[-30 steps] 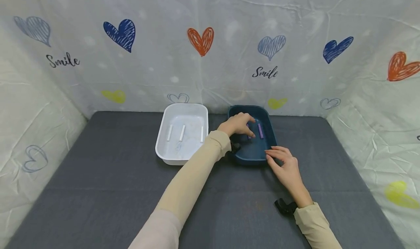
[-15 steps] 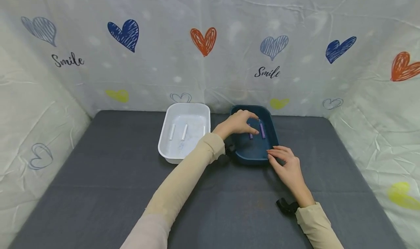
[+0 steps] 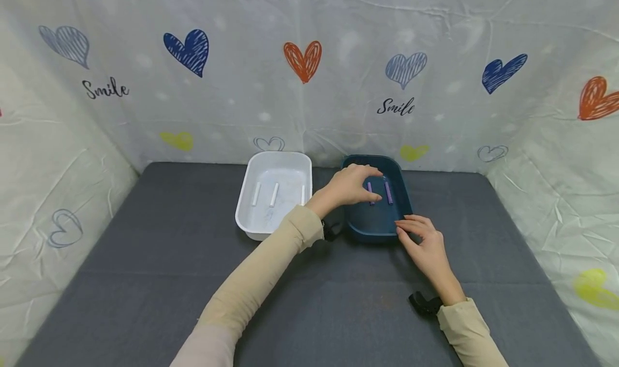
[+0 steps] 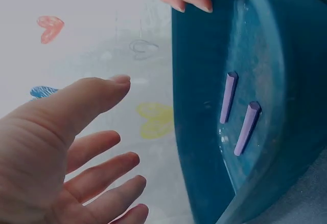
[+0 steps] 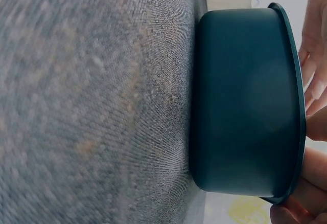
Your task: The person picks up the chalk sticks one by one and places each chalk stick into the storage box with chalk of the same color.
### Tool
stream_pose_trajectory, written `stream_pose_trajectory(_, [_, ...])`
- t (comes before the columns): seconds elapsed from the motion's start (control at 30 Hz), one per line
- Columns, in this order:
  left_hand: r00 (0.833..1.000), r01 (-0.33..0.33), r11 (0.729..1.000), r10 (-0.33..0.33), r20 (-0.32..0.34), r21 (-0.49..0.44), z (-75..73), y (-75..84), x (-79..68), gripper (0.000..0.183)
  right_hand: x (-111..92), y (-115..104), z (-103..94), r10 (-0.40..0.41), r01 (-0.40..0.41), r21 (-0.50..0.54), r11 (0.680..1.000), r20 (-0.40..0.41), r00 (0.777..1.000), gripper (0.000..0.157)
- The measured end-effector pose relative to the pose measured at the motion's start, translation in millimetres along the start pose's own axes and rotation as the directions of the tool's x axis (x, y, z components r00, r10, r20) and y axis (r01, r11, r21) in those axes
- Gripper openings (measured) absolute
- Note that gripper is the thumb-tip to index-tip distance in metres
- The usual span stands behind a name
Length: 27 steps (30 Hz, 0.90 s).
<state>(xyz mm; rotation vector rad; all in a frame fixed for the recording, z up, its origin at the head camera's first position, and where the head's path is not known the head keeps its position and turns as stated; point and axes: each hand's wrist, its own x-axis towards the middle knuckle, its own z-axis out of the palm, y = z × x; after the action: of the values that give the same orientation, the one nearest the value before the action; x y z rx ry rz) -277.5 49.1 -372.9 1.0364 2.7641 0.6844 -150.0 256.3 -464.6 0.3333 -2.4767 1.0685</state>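
My left hand (image 3: 350,185) hangs over the left side of a dark teal tray (image 3: 372,223) with thumb and fingers spread apart, holding nothing. Two purple chalk sticks lie side by side on the tray's floor, one chalk (image 4: 229,97) a little left of the other chalk (image 4: 248,128). At the tray's near right corner, my right hand (image 3: 424,246) holds the rim, thumb at the front edge and fingers along the side. In the right wrist view the teal tray (image 5: 245,106) stands level on the cloth.
A white tray (image 3: 242,219) stands left of the teal one, holding three white chalk sticks, one being white chalk (image 3: 274,195). My left sleeve (image 3: 271,259) crosses near its right front corner. Grey cloth (image 3: 145,281) covers the table, and a heart-printed curtain (image 3: 338,87) hangs behind.
My left hand has drawn slightly left and away from the purple chalks, uncovering more of the left one. My right hand stays at the rim. The head view has shifted a little.
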Motion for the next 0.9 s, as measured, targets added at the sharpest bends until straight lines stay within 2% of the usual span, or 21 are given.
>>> stream_pose_trajectory(0.4, [0.999, -0.037, 0.998, 0.039, -0.036, 0.06, -1.5, -1.9, -37.2, 0.061, -0.4, 0.1, -1.1, 0.001, -0.001, 0.001, 1.0, -0.006, 1.0, 0.02])
stream_pose_trajectory(0.73, [0.996, -0.093, 0.987, 0.093, 0.0, 0.128, 3.6, -1.1, -67.3, 0.06, 0.1, 0.3, -1.4, -0.004, 0.004, 0.004, 1.0, -0.006, 1.0, 0.02])
stream_pose_trajectory(0.9, [0.996, -0.089, 0.988, 0.087, 0.026, 0.125, 8.3, -0.9, -88.2, 0.059, -0.1, 0.3, -0.9, 0.008, -0.008, 0.004, 1.0, 0.008, 1.0, 0.021])
